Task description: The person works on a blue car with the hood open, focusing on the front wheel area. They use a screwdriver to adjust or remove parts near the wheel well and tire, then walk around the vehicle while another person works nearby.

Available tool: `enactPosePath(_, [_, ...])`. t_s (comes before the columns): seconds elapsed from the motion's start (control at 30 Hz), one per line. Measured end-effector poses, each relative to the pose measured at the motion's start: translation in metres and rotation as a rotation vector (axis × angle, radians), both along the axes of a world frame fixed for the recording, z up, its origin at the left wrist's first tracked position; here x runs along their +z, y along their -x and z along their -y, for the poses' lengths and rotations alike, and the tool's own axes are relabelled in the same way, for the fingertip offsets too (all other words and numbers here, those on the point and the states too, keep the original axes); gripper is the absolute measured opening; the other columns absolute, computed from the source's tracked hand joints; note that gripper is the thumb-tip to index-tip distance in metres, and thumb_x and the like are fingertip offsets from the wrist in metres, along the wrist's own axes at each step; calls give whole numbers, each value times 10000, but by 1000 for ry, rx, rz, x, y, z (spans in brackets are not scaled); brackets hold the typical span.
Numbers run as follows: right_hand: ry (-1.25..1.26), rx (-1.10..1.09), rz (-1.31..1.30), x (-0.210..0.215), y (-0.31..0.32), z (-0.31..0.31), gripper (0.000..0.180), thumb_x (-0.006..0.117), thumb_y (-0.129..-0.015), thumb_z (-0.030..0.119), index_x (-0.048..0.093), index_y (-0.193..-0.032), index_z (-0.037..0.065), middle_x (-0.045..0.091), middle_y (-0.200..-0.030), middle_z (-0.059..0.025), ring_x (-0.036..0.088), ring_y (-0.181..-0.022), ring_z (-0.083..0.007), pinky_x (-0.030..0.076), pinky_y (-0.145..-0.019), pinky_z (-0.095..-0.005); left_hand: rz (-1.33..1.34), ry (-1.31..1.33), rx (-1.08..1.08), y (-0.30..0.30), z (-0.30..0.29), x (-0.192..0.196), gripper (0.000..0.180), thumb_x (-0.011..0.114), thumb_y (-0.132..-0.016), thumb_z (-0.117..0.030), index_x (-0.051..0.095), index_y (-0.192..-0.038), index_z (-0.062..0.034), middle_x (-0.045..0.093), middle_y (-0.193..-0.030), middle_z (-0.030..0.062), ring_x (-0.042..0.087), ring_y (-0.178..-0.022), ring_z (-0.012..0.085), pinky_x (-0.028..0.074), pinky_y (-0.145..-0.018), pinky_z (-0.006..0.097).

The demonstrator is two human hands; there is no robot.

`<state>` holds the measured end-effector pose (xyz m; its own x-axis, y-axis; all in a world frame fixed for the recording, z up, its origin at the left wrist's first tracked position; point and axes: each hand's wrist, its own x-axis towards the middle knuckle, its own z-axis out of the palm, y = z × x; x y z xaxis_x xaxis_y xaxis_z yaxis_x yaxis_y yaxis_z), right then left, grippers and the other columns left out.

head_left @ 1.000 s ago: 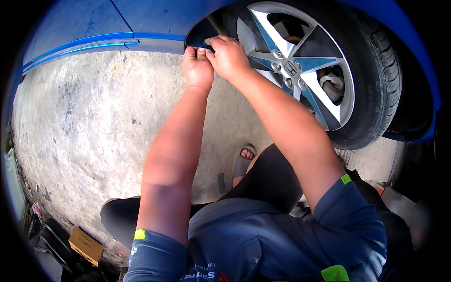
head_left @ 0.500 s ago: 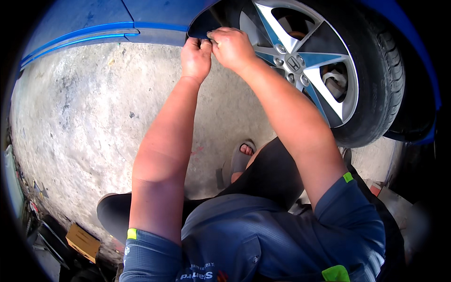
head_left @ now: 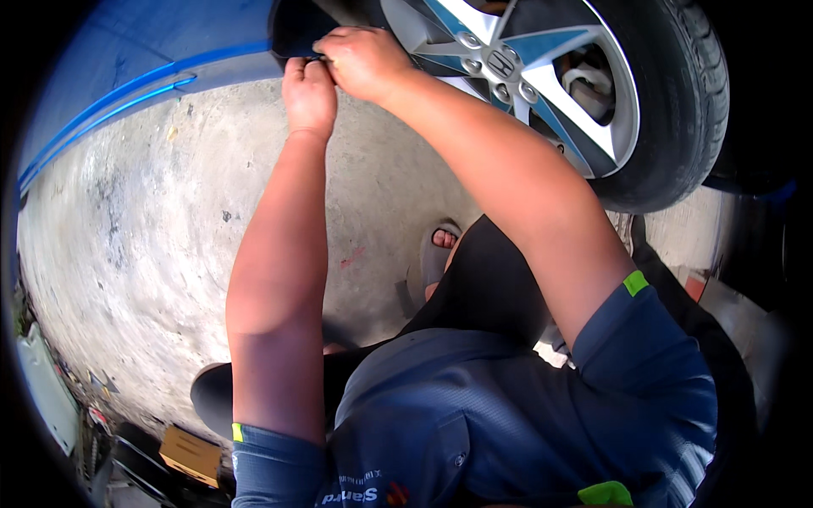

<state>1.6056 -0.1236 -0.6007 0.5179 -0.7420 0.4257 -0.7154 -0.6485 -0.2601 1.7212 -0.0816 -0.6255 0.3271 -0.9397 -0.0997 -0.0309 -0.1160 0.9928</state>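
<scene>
My left hand (head_left: 310, 95) and my right hand (head_left: 366, 64) meet at the lower corner of the dark wheel arch (head_left: 298, 32) on a blue car (head_left: 127, 72). The fingers of both are curled in and pressed together at the arch edge. Whatever they pinch there is hidden or too small to name. Just right of my right hand is the car's wheel, with a silver and blue-grey spoked rim (head_left: 555, 95) and a black tyre (head_left: 690, 106).
Stained concrete floor (head_left: 195, 220) stretches below the car's sill. My sandalled foot (head_left: 436, 245) rests under my right arm. At the lower left are a cardboard box (head_left: 190, 455), black items (head_left: 140, 453) and a pale panel (head_left: 47, 389).
The car and wheel have shifted left and slightly up in the picture, as the view has turned. Both hands stay together at the arch corner, fingers still curled.
</scene>
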Motion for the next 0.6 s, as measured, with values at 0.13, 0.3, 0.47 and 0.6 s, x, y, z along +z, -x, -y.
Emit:
enactPosePath(0.13, [-86, -68, 20, -8, -11, -5, 254, 653, -810, 206, 700, -1041, 110, 701, -1014, -70, 674, -954, -272, 549, -829, -401, 121, 84, -23, -18, 0, -19, 232, 498, -985, -192, 579, -1018, 23, 656, -919, 179, 609, -819, 266, 481, -756, 370])
enactPosePath(0.3, [-330, -82, 106, -3, -25, -13, 278, 609, -859, 202, 676, -1107, 95, 696, -1043, -109, 659, -1009, -304, 532, -872, -419, -4, -18, 81, -22, -24, -10, 187, 498, -1017, -135, 565, -1066, 33, 659, -830, 97, 635, -667, 156, 499, -660, 279])
enactPosePath(0.47, [-558, -122, 157, 1, -40, -13, 329, 530, -913, 175, 652, -1208, 98, 674, -1169, -139, 634, -1080, -335, 496, -959, -424, -107, -57, 24, -40, -49, -24, 160, 557, -994, -96, 548, -1065, 47, 662, -846, 113, 663, -718, 178, 529, -690, 286])
enactPosePath(0.6, [-772, -135, 272, -3, -44, -26, 396, 512, -947, 158, 594, -1332, 118, 637, -1260, -147, 595, -1179, -307, 463, -1022, -370, -162, -83, 48, -44, -54, -22, 167, 619, -962, -93, 562, -1027, 50, 662, -846, 119, 657, -703, 182, 550, -718, 294])
